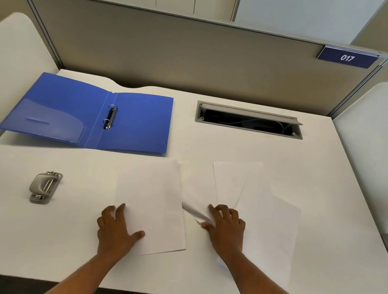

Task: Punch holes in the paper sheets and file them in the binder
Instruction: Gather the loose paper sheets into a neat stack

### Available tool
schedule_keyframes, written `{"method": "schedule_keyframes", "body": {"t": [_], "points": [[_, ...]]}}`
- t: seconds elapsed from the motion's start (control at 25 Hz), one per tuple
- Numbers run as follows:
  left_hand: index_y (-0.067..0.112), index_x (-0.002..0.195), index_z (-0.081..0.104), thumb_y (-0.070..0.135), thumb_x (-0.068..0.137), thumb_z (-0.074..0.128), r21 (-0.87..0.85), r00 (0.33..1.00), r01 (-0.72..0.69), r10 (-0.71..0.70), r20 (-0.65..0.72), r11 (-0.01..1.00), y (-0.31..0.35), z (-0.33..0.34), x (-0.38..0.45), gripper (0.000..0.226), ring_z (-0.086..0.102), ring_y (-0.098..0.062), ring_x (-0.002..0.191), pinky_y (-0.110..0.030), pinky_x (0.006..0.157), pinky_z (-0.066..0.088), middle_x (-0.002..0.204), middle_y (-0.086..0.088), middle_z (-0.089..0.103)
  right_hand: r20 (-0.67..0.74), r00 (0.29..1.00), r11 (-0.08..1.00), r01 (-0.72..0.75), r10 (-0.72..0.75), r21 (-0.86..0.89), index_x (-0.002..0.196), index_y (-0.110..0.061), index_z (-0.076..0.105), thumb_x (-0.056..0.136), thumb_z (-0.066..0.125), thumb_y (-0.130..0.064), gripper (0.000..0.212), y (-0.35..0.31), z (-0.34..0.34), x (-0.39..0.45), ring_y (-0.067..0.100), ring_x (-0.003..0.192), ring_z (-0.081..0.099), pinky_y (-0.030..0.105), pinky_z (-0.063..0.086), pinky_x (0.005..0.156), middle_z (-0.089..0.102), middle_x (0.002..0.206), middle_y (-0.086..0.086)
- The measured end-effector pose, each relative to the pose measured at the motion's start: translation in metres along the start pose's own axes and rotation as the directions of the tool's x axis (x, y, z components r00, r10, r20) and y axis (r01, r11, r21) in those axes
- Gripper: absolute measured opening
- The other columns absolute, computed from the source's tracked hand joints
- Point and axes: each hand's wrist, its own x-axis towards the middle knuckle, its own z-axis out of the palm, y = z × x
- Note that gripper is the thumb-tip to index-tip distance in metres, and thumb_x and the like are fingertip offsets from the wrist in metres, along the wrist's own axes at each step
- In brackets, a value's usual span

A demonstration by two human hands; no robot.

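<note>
White desk (326, 212) spans view; grey cable tray (249, 121) recessed at its far right, flap raised, cables inside. Beige partition panel (175, 51) stands along far edge; blue number plate (347, 58) reading 017 hangs at panel's top right. White side dividers (6, 55) flank desk left and right. Dark carpet (12, 287) under near edge

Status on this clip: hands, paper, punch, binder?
Left hand flat on a sheet; right hand gathering loose sheets. Punch untouched. Binder open, empty. Nothing blocking.
</note>
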Motion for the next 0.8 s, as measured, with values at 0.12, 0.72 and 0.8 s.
{"method": "schedule_keyframes", "body": {"t": [0.12,0.72,0.8], "points": [[0.022,0.15,0.027,0.046,0.056,0.092,-0.094,0.997,0.075,-0.076,-0.004,0.993,0.002,-0.001,0.001,0.117,0.026,-0.032,0.129,-0.046,0.098,0.043,0.14,-0.01,0.024,-0.015,0.994,0.988,-0.102,0.105,0.116,0.11,-0.036,0.072,0.088,0.069,-0.043,0.023,-0.001,-0.008,0.009,0.021,0.114,0.054,0.039,0.039,0.086,0.065,0.11,-0.013],[0.026,0.153,0.02,0.014,0.058,0.093,-0.376,0.996,0.073,-0.051,0.067,0.924,0.029,0.009,0.006,0.121,0.041,-0.034,0.122,-0.041,0.108,0.038,0.131,-0.014,0.029,0.102,0.983,0.78,-0.186,0.156,0.597,0.11,-0.03,0.066,0.088,0.073,-0.044,0.027,-0.061,-0.028,0.015,0.006,0.085,0.06,0.024,0.048,0.078,0.062,0.097,-0.014],[0.026,0.153,0.019,0.009,0.063,0.09,-0.408,0.995,0.081,-0.049,0.088,0.909,0.035,0.008,0.005,0.116,0.048,-0.034,0.118,-0.041,0.104,0.041,0.133,-0.016,0.033,0.159,0.98,0.756,-0.196,0.123,0.624,0.116,-0.028,0.065,0.088,0.074,-0.041,0.032,-0.066,-0.018,0.012,0.007,0.089,0.063,0.028,0.052,0.085,0.063,0.101,-0.01]]}}
